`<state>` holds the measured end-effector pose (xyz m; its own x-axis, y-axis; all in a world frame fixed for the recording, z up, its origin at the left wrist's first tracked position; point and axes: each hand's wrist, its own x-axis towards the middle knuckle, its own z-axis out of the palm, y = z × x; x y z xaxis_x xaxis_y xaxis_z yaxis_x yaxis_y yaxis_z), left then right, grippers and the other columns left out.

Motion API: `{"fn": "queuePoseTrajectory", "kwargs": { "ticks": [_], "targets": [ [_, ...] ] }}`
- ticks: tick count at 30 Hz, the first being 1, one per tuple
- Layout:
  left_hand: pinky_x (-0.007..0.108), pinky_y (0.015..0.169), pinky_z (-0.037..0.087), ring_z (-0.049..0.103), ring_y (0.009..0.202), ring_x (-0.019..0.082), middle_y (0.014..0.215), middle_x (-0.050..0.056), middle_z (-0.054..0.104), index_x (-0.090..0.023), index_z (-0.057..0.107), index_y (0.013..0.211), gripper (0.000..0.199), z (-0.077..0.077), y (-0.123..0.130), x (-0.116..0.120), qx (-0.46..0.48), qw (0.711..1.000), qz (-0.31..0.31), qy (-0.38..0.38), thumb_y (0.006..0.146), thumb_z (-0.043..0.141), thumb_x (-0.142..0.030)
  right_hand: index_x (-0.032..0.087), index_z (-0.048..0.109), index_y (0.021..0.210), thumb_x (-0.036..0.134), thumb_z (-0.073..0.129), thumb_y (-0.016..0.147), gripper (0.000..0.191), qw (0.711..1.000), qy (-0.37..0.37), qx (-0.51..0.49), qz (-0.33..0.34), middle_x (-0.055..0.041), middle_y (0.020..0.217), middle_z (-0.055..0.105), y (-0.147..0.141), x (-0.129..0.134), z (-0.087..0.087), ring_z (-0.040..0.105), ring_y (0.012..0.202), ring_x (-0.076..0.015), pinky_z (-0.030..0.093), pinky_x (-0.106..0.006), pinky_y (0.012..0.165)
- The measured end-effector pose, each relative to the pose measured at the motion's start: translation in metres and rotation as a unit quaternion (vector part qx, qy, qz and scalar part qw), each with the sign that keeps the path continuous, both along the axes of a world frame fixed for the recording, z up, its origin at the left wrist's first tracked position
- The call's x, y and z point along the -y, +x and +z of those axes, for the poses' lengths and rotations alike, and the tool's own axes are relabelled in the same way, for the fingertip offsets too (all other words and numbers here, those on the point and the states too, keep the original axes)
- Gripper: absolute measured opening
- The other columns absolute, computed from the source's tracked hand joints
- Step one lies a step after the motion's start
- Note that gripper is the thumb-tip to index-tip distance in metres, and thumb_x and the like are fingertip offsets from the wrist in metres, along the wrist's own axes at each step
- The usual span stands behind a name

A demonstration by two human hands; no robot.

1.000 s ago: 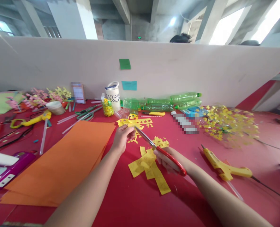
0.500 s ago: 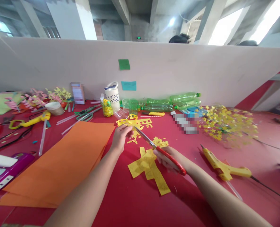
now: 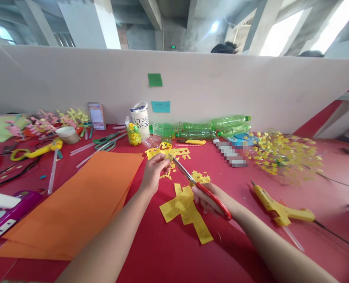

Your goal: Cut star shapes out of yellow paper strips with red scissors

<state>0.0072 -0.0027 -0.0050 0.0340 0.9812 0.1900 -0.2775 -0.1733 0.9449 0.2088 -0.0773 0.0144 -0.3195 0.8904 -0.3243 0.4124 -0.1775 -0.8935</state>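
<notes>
My left hand [image 3: 156, 169] is pinched on a small piece of yellow paper [image 3: 167, 151], mostly covered by the fingers. My right hand [image 3: 211, 198] is wrapped round the red handles of the scissors [image 3: 205, 191], whose blades point up and left to the paper at my left fingertips. Yellow paper with star-shaped holes [image 3: 181, 151] lies just behind my left hand. A small heap of yellow cut stars [image 3: 200, 177] sits beyond my right hand. Nearer to me, several yellow paper strips [image 3: 181, 204] lie crossed on the red table [image 3: 144, 251].
Orange sheets [image 3: 80, 204] lie at the left, near a purple device [image 3: 13, 214]. A yellow glue gun [image 3: 280, 208] and a star-covered bundle [image 3: 283, 155] are at the right. Green bottles [image 3: 199, 131] and a white cup [image 3: 140, 120] stand or lie along the partition [image 3: 103, 74].
My left hand has shifted slightly to the right, closer to the scissor blades. The scissors and my right hand have barely moved.
</notes>
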Motion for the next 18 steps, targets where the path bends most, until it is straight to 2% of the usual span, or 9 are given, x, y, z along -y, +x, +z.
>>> {"fn": "queuePoseTrajectory", "kwargs": {
  "ticks": [7, 14, 18],
  "targets": [
    [0.02, 0.05, 0.035, 0.047, 0.05, 0.007, 0.054, -0.004, 0.051, -0.017, 0.055, 0.064, 0.017, -0.0011, 0.0044, 0.0038, -0.007, 1.0, -0.009, 0.006, 0.077, 0.063, -0.025, 0.017, 0.05, 0.071, 0.064, 0.049, 0.083, 0.048, 1.0, 0.001, -0.007, 0.014, 0.0092, 0.037, 0.039, -0.002, 0.0019, -0.0019, 0.04, 0.032, -0.0065, 0.046, -0.024, 0.048],
    [0.02, 0.049, 0.034, 0.046, 0.05, 0.008, 0.054, -0.004, 0.05, -0.017, 0.053, 0.062, 0.017, -0.0006, 0.0018, 0.0023, 0.0, 1.0, -0.026, 0.004, 0.075, 0.062, -0.023, 0.017, 0.051, 0.068, 0.069, 0.045, 0.082, 0.054, 1.0, 0.003, -0.004, 0.024, 0.0078, 0.04, 0.041, -0.0008, 0.0022, -0.0004, 0.04, 0.032, -0.0064, 0.039, -0.021, 0.04],
    [0.021, 0.048, 0.035, 0.045, 0.05, 0.008, 0.054, -0.003, 0.049, -0.017, 0.054, 0.061, 0.016, 0.0004, 0.0012, 0.0019, 0.004, 0.999, -0.034, 0.001, 0.074, 0.062, -0.023, 0.018, 0.049, 0.065, 0.068, 0.042, 0.085, 0.054, 1.0, -0.004, -0.013, 0.02, 0.0092, 0.034, 0.036, -0.0026, 0.0031, 0.0012, 0.036, 0.029, -0.0065, 0.043, -0.022, 0.042]
  ]
}}
